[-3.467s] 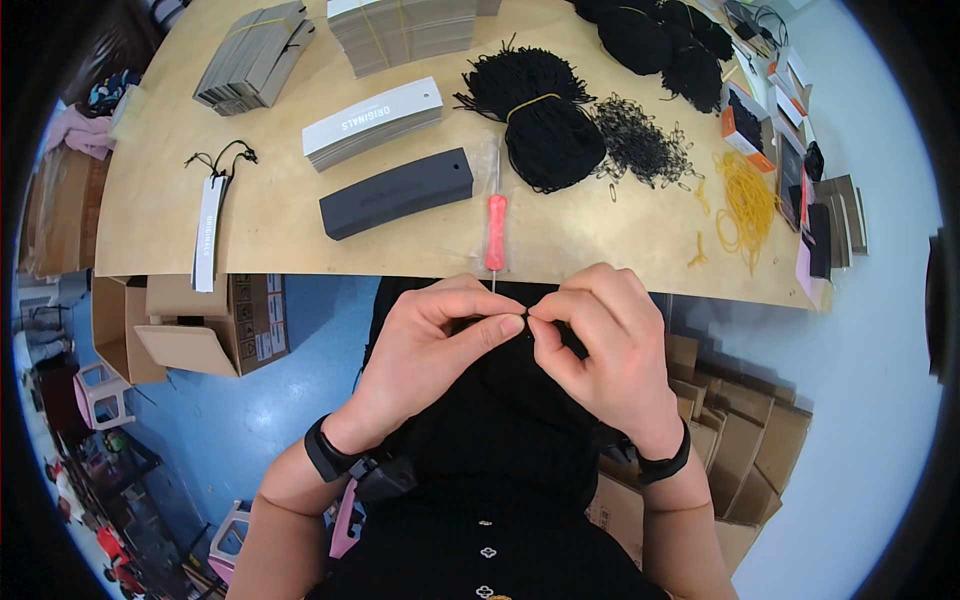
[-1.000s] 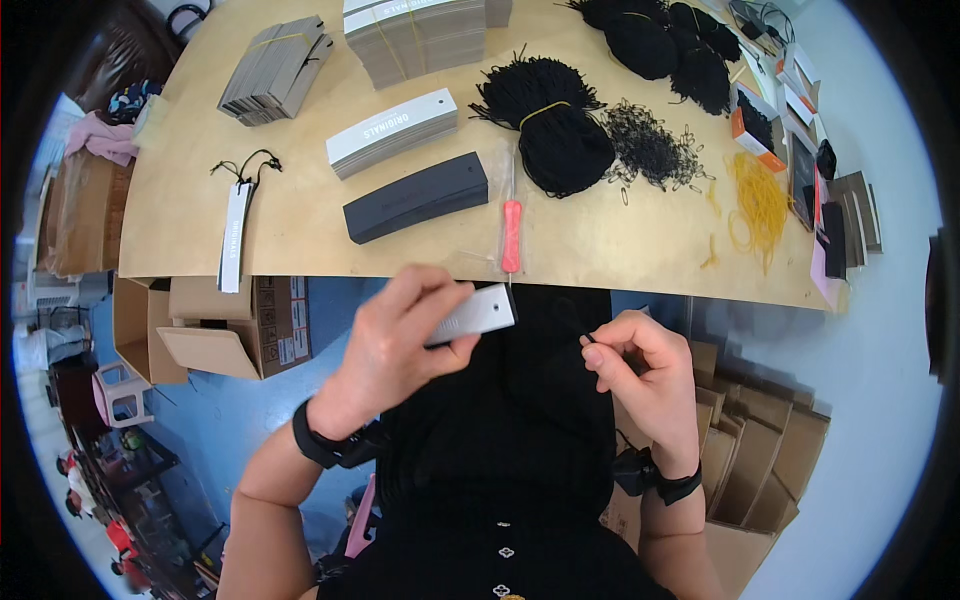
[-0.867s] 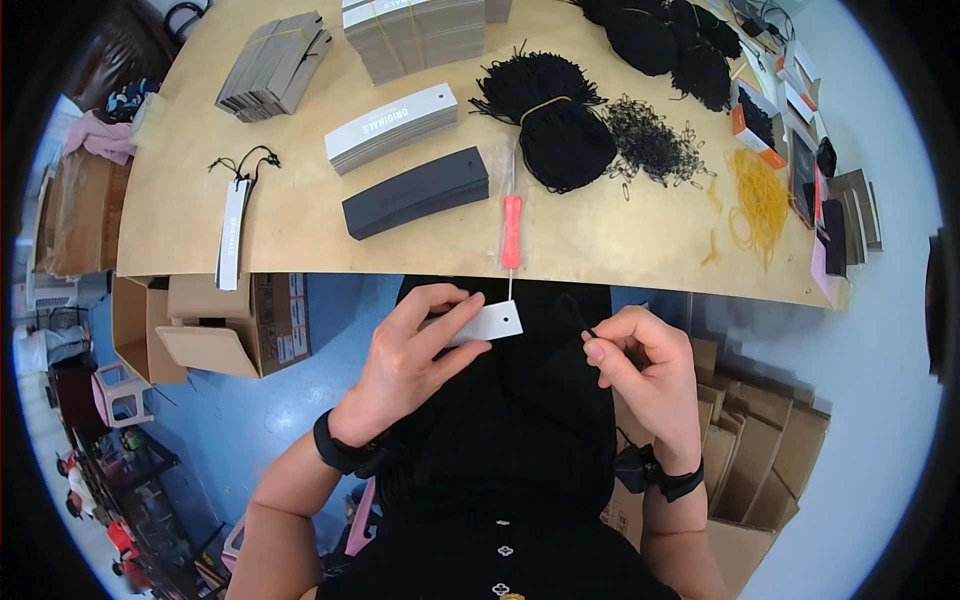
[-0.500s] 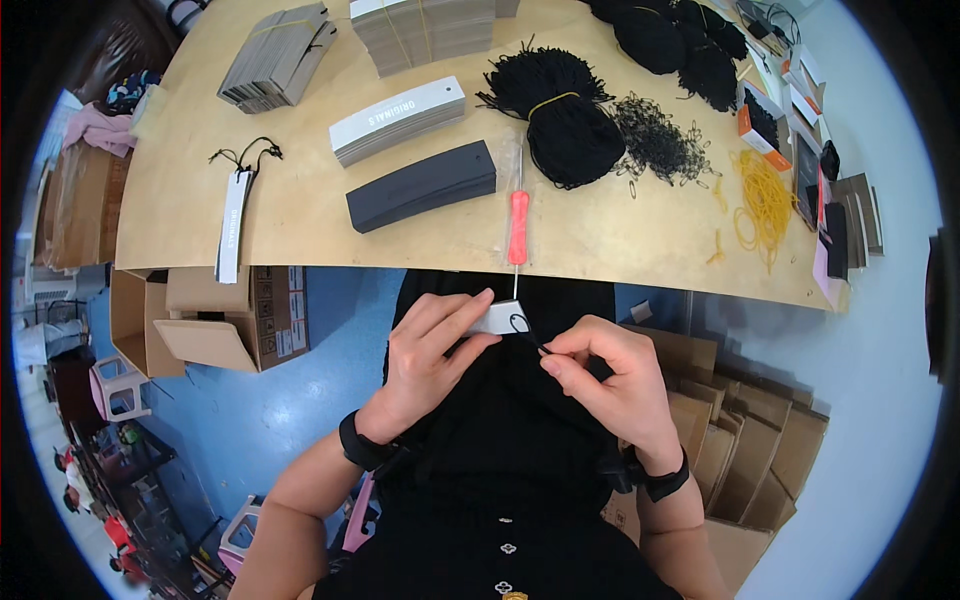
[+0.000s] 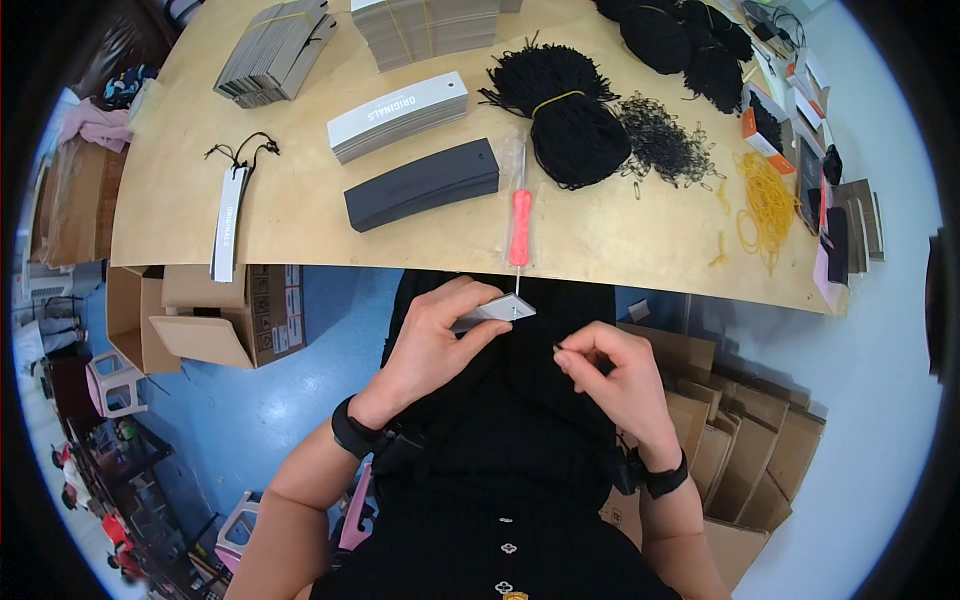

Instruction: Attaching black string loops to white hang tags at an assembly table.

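Note:
My left hand (image 5: 435, 330) is closed around a small stack of grey-white hang tags (image 5: 508, 309), held tilted just off the table's front edge. The thin metal shaft of a red-handled hook tool (image 5: 519, 228) reaches over that edge to the holed end of the tags. To the right, my right hand (image 5: 610, 375) is pinched, with a bit of black cord (image 5: 558, 347) showing at the fingertips. Against the black clothing, the rest of the cord cannot be made out.
On the table (image 5: 300, 215) lie a white tag stack (image 5: 400, 115), a black tag stack (image 5: 422, 187), a corded tag (image 5: 228, 222), a bundle of black cords (image 5: 578, 135), loose black pins (image 5: 665, 145) and yellow rubber bands (image 5: 765, 215). Cardboard boxes (image 5: 225, 315) stand below.
My right hand has moved slightly right and down, away from the tags. The cord loop seen at the tag hole no longer shows there. My left hand has tilted the tags and shifted slightly.

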`<state>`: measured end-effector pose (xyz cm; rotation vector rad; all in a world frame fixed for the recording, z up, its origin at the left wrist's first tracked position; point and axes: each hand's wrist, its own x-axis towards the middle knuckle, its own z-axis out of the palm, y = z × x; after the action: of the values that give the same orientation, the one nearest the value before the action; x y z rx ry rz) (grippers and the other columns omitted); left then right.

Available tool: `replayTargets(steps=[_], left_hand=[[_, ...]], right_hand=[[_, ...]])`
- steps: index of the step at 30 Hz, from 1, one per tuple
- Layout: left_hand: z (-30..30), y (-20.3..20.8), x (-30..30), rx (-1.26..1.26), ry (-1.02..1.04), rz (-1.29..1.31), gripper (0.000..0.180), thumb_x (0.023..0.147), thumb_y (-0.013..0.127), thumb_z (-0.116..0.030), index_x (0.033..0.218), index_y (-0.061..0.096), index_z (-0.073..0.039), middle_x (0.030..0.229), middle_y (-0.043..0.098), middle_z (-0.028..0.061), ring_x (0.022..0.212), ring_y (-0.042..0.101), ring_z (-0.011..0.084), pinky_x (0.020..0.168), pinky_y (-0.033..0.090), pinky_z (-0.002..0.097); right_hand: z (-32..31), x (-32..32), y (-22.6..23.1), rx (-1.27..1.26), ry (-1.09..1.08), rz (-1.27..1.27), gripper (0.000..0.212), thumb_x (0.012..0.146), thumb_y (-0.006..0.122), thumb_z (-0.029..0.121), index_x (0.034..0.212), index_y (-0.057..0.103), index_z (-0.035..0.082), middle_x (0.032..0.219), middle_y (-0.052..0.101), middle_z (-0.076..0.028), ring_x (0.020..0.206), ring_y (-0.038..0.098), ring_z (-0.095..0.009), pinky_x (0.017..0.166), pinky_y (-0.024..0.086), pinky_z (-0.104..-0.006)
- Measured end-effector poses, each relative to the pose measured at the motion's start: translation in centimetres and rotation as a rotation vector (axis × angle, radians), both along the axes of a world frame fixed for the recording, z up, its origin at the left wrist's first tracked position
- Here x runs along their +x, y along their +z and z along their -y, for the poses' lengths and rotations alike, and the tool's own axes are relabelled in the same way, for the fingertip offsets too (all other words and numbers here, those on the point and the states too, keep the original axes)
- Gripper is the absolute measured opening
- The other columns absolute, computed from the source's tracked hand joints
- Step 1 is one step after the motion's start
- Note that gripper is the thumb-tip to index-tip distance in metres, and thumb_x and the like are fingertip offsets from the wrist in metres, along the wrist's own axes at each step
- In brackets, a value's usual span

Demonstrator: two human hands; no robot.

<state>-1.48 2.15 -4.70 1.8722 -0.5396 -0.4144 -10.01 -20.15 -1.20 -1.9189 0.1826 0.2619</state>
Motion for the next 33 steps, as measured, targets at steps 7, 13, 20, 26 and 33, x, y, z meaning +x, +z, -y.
replayTargets(steps=[7, 13, 20, 26, 33], left_hand=[[0.5, -0.5, 0.1, -0.107, -0.011, 0.101, 0.030, 0.086, 0.072, -0.004, 0.115, 0.065, -0.002, 0.099, 0.068, 0.0104, 0.082, 0.066, 0.0180, 0.071, 0.051, 0.0287], [0.0, -0.6, 0.0, -0.181, -0.035, -0.394, 0.027, 0.091, 0.065, -0.002, 0.118, 0.064, -0.002, 0.107, 0.067, 0.0136, 0.090, 0.067, 0.0259, 0.078, 0.053, 0.0324], [-1.0, -0.3, -0.8, -0.234, -0.223, 0.020, 0.019, 0.083, 0.071, 0.003, 0.101, 0.072, -0.002, 0.092, 0.065, 0.0089, 0.083, 0.065, 0.0216, 0.072, 0.051, 0.0302], [-2.2, 1.9, -1.3, -0.246, -0.101, -0.183, 0.026, 0.077, 0.070, 0.005, 0.101, 0.074, -0.004, 0.081, 0.062, 0.0052, 0.071, 0.058, 0.0163, 0.062, 0.043, 0.0270], [-2.7, 4.3, 0.2, -0.168, -0.262, -0.139, 0.027, 0.077, 0.069, 0.004, 0.102, 0.074, -0.005, 0.078, 0.059, 0.0035, 0.069, 0.056, 0.0153, 0.060, 0.041, 0.0281]], right_hand=[[-1.5, 1.4, 2.2, 0.108, 0.053, 0.110, 0.009, 0.088, 0.072, 0.006, 0.093, 0.067, 0.000, 0.080, 0.064, -0.005, 0.064, 0.058, -0.008, 0.058, 0.045, -0.0227], [-0.4, 1.4, -1.9, -0.001, -0.056, 0.008, 0.008, 0.090, 0.071, 0.007, 0.092, 0.067, 0.000, 0.071, 0.064, -0.003, 0.059, 0.057, -0.005, 0.054, 0.046, -0.0213], [-1.9, -0.2, -0.7, 0.309, 0.052, -0.236, 0.014, 0.092, 0.072, 0.013, 0.094, 0.069, 0.000, 0.074, 0.069, -0.004, 0.058, 0.063, -0.006, 0.053, 0.049, -0.0210], [-1.7, 1.2, 1.6, 0.270, 0.147, -0.009, 0.025, 0.089, 0.073, 0.010, 0.112, 0.066, 0.003, 0.095, 0.065, -0.006, 0.062, 0.062, -0.006, 0.055, 0.046, -0.0209], [-1.2, 3.9, 3.8, 0.307, 0.157, -0.004, 0.025, 0.091, 0.071, 0.013, 0.113, 0.065, 0.002, 0.086, 0.051, -0.002, 0.064, 0.045, -0.007, 0.059, 0.039, -0.0233]])
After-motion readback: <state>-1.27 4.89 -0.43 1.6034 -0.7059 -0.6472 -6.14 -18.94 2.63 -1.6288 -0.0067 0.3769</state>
